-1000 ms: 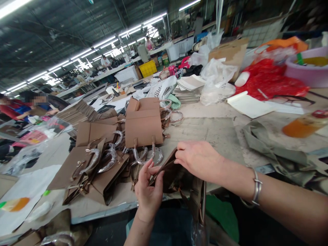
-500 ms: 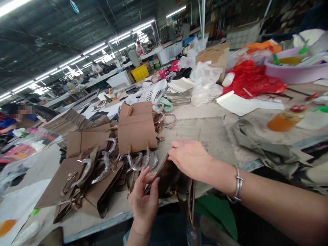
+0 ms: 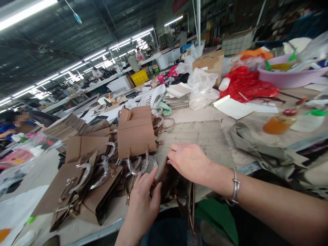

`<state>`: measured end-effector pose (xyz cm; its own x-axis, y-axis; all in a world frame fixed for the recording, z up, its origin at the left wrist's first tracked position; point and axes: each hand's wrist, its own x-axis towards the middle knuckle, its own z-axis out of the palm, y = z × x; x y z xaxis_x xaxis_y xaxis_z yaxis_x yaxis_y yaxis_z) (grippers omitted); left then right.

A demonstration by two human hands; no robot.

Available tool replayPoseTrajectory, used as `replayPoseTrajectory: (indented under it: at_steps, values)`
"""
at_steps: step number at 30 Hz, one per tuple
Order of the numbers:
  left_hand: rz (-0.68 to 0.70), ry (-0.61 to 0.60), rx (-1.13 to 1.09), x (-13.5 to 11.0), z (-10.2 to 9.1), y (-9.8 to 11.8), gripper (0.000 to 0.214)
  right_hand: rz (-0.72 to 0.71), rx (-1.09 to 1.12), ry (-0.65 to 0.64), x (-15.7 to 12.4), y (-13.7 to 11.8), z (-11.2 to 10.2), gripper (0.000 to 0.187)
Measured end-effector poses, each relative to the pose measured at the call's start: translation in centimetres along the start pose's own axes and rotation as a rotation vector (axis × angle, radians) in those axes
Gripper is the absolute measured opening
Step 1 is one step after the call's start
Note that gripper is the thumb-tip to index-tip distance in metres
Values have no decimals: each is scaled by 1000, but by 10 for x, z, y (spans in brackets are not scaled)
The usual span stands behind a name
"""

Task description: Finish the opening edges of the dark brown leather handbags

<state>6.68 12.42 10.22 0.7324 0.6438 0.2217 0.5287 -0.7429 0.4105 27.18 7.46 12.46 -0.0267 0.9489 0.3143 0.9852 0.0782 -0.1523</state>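
My left hand [image 3: 145, 201] grips the near edge of a dark brown handbag [image 3: 167, 181] at the table's front edge. My right hand [image 3: 189, 160], with a silver bracelet at the wrist, lies on top of the same bag, its fingers curled over the bag's upper edge. Just left of the bag lies a pile of tan handbags [image 3: 87, 171] with plastic-wrapped handles. A flat tan bag [image 3: 135, 135] tops that pile.
Grey-green cloth [image 3: 258, 147] lies to the right, beside an orange bottle [image 3: 279, 123]. Behind are a stack of white sheets [image 3: 179, 94], clear plastic bags [image 3: 202, 85], red plastic [image 3: 248, 85] and a pink basin [image 3: 292, 75]. People work at the far tables.
My left hand turned palm-down and closed onto the bag's edge. The right hand stayed on the bag. The camera view shifted slightly.
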Motion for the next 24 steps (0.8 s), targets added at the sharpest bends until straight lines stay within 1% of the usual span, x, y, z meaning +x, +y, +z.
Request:
replayPoseTrajectory:
  at_steps: [2,3,5,8,10,12,15,19,22,24]
  values:
    - [-5,-172,68,10,-9,6,47,2,4,-3,0,-1,-1,19]
    - [-16,-230,104,16,-12,9,50,0,8,-5,1,-2,-1,19]
    - [-45,-295,178,26,-13,15,48,-1,15,-6,1,-1,-1,18]
    - [-89,-335,323,39,-11,22,34,-2,19,-8,0,3,-2,18]
    - [-108,-359,418,44,-10,25,35,-22,19,-5,-1,8,-4,17]
    - [-111,-360,464,47,-9,26,38,-52,14,6,-1,12,-7,17]
    - [-112,-355,452,48,-10,28,38,-63,9,13,-1,14,-8,17]
    - [-121,-375,409,51,-10,30,37,-8,13,24,1,13,-4,17]
    - [-125,-385,433,52,-8,31,36,19,16,27,1,11,-1,19]
    - [-120,-381,442,53,-6,31,30,25,26,18,1,10,-1,19]
